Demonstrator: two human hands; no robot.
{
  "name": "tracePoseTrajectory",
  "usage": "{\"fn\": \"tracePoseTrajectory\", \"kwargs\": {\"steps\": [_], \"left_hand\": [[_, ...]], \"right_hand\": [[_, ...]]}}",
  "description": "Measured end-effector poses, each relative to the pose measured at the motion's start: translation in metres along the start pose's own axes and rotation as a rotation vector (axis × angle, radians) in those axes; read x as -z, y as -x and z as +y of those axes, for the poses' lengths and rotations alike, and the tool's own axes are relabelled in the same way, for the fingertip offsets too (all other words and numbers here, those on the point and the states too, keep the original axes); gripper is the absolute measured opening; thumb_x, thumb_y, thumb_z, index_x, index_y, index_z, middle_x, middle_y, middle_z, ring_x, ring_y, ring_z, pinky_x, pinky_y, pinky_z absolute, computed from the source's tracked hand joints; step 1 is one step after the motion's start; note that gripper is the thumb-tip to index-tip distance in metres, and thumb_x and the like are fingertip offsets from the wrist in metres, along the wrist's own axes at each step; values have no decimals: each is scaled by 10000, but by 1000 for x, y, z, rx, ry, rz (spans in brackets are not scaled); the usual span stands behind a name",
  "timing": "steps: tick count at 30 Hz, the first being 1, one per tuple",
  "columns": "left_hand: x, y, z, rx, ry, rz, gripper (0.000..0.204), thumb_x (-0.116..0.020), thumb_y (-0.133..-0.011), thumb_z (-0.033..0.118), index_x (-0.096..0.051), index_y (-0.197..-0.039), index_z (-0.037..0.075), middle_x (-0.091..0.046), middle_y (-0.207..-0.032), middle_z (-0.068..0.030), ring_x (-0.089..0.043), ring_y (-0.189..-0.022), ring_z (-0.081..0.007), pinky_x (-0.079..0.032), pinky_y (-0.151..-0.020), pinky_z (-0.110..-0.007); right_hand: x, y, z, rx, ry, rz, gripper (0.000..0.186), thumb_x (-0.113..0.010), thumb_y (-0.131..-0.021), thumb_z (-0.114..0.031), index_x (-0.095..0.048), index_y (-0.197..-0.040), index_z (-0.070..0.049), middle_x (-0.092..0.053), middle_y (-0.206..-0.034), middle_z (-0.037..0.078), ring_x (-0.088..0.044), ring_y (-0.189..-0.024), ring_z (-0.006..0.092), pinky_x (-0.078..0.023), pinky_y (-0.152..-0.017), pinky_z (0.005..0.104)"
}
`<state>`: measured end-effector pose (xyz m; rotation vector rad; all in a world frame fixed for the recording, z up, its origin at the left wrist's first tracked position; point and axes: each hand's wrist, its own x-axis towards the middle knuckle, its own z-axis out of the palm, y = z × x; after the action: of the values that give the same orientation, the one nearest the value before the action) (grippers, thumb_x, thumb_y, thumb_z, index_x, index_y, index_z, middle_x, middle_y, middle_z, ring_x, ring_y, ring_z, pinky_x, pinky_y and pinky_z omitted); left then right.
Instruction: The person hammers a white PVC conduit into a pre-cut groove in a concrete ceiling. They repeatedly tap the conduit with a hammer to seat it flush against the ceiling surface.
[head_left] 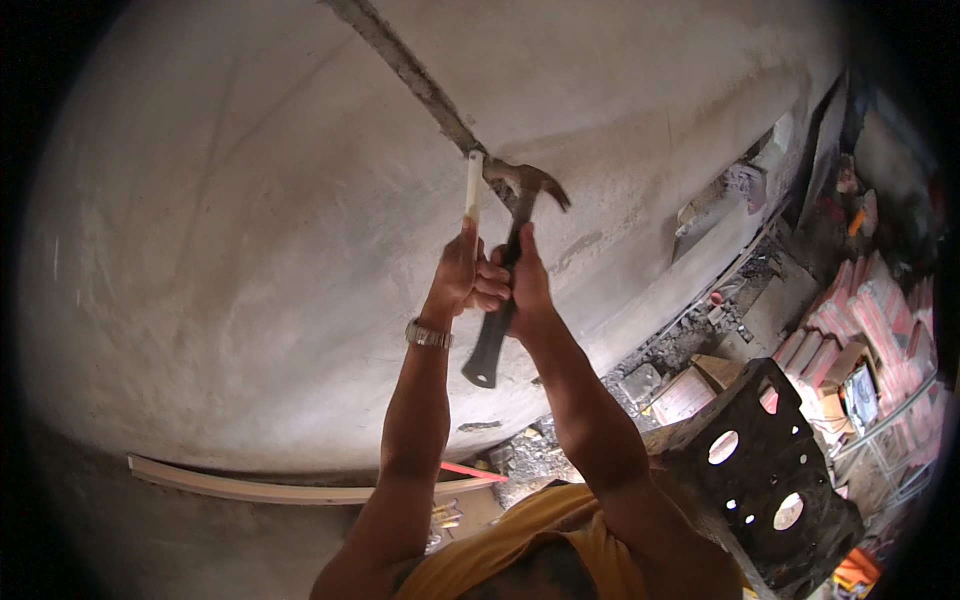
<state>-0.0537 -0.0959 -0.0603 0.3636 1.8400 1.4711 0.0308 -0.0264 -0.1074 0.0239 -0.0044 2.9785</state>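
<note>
My left hand (456,268), with a metal-band watch (428,334) at its wrist, is wrapped around a straight white tube-like piece (473,185). The upper end of that piece meets a narrow groove (420,85) cut into the grey plastered wall (300,220). Close beside it, my right hand (530,282) grips the dark handle of a claw hammer (487,350). The hammer's head is up by the groove, right of the white piece, with its claw toward the right. Whether the head touches the white piece I cannot tell. The two hands almost meet, and the white piece's lower end is hidden.
A long pale strip of wood (260,490) lies low at the left. Rubble (640,380) runs along the wall's foot. At the lower right stands a dark panel with round holes (760,470); behind it are stacked pink-and-white packages (870,310). A broken opening (715,205) shows in the wall.
</note>
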Motion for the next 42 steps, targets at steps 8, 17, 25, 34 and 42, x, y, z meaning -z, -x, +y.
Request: {"fn": "tracePoseTrajectory", "kwargs": {"steps": [8, 17, 25, 34, 42], "left_hand": [[8, -35, -63, -536, -626, 277, 522, -373, -1013, 500, -481, -793, 39, -513, -576, -96, -488, -475, -243, -370, -434, -389], [2, -35, -47, -663, -715, 389, 434, -390, -1030, 391, -485, -861, 2, -533, -618, -250, -521, -583, -476, -400, -510, -484], [-15, -57, -67, -653, -459, 337, 489, -364, -1029, 433, -516, -878, -7, -520, -614, -234, -505, -582, -431, -413, -554, -462], [-33, -86, -83, -690, -199, 269, 524, -362, -1029, 444, -550, -896, -26, -493, -600, -166, -437, -574, -247, -418, -578, -394], [-39, -95, -97, -617, -10, 213, 578, -358, -1027, 471, -558, -839, -38, -437, -589, -105, -410, -605, -189, -414, -582, -376]], "right_hand": [[-17, 59, -2, 204, 136, 204, 643, -309, -897, -755, -446, -727, -149, -337, -499, -27, -312, -361, 121, -285, -373, 303], [18, 84, 3, 323, 493, 375, 522, -401, -959, -613, -422, -762, -130, -358, -518, -1, -325, -372, 125, -294, -375, 294], [-2, 90, 10, 703, 936, 383, 299, -555, -974, -264, -408, -788, -83, -357, -522, -1, -363, -419, 97, -292, -378, 257], [52, 3, -10, 1364, 1904, 459, 265, -537, -959, -213, -583, -889, 38, -636, -734, 161, -611, -624, 269, -469, -601, 397], [28, 24, -7, 1017, 1535, 478, 341, -543, -972, -290, -609, -874, 30, -620, -708, 145, -571, -600, 219, -456, -587, 356]]}}
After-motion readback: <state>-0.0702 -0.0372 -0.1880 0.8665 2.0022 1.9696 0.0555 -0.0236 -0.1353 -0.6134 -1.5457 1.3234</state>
